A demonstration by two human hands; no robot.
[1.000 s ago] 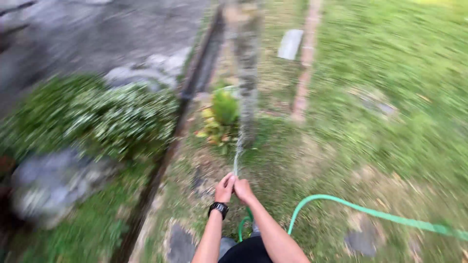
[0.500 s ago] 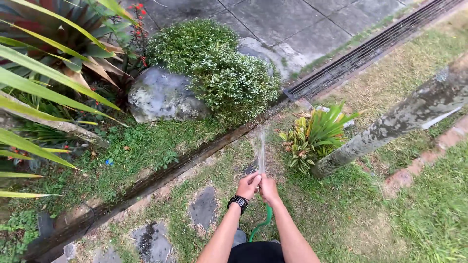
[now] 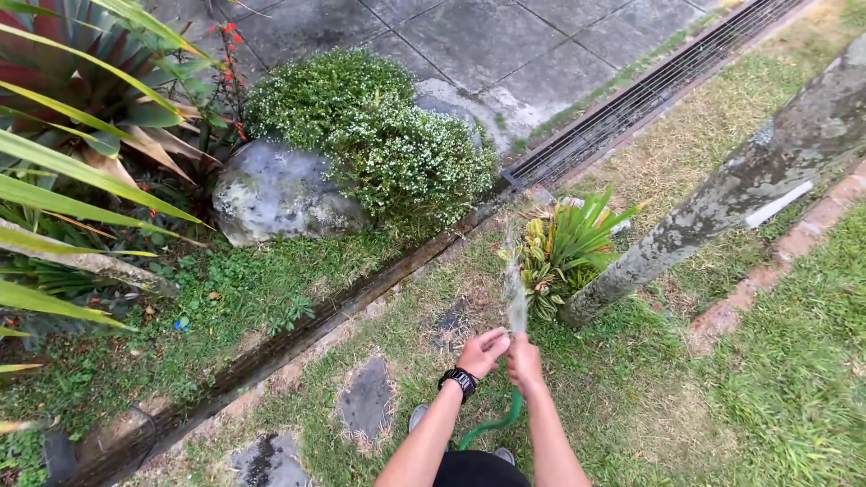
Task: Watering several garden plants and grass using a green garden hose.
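Both of my hands meet in front of me at the end of a green garden hose. My left hand, with a black watch on its wrist, cups the nozzle end. My right hand grips the hose beside it. A thin jet of water shoots forward from between them toward a small green and yellow leafy plant at the foot of a leaning tree trunk. The hose curves down behind my arms toward my feet.
A narrow drain channel runs diagonally and joins a metal grate. Beyond it sit a grey boulder, a round white-flowered shrub and long-leaved plants. Flat stepping stones lie in the grass. Paving slabs are at the top.
My view swung left from the lawn to the drain and plant bed, then steadied. My hands shifted slightly right, and the water jet now points closer to the small leafy plant.
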